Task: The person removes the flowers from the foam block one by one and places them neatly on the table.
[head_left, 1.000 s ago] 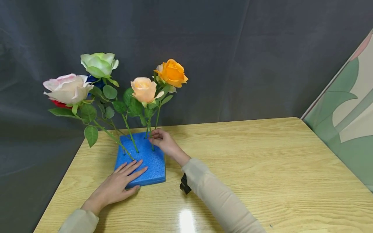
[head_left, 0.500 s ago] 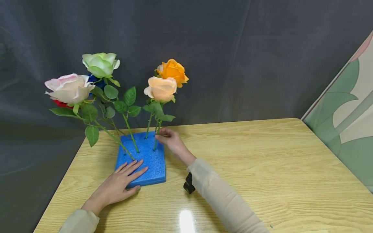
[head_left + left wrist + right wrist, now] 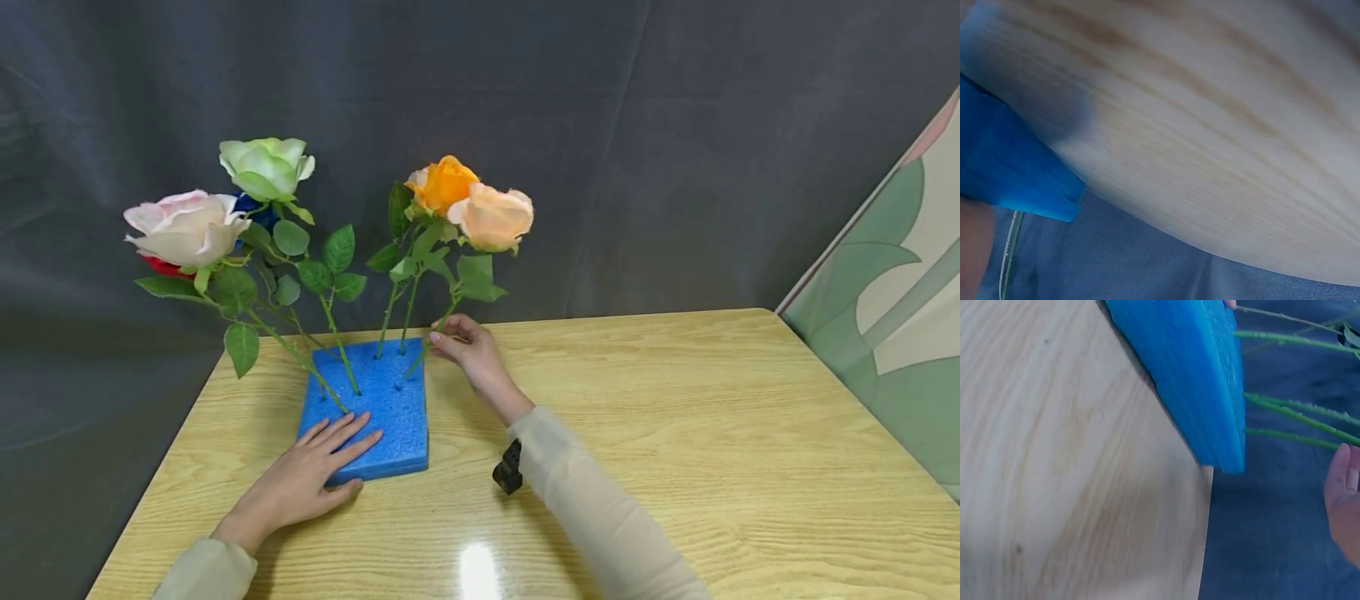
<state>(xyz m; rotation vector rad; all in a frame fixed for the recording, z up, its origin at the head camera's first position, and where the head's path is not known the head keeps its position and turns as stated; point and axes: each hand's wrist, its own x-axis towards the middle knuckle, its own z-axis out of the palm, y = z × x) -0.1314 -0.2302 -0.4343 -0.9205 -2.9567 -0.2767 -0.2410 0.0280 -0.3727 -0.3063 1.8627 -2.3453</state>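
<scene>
My left hand [image 3: 296,479] lies on the near left part of a blue foam block [image 3: 393,433], fingers spread. My right hand [image 3: 480,358] pinches the green stem of a peach rose [image 3: 493,218], which leans right with its lower end at the block. Behind it an orange rose [image 3: 444,185] stands in the block. On the left, a green-white rose [image 3: 268,169] and a pale pink rose [image 3: 187,227] lean outward on stems set in the foam. In the right wrist view, fingertips [image 3: 1338,465] touch a stem beside the blue block [image 3: 1179,369].
A blue rose [image 3: 258,212] and a red rose [image 3: 167,267] are mostly hidden behind the pale ones. The wooden table [image 3: 637,417] extends to the right, with a dark curtain [image 3: 675,167] along its back edge and a patterned panel [image 3: 900,275] at the right.
My right hand has moved right, tilting the peach rose from left of the orange rose to right of it. The left hand stays on the block.
</scene>
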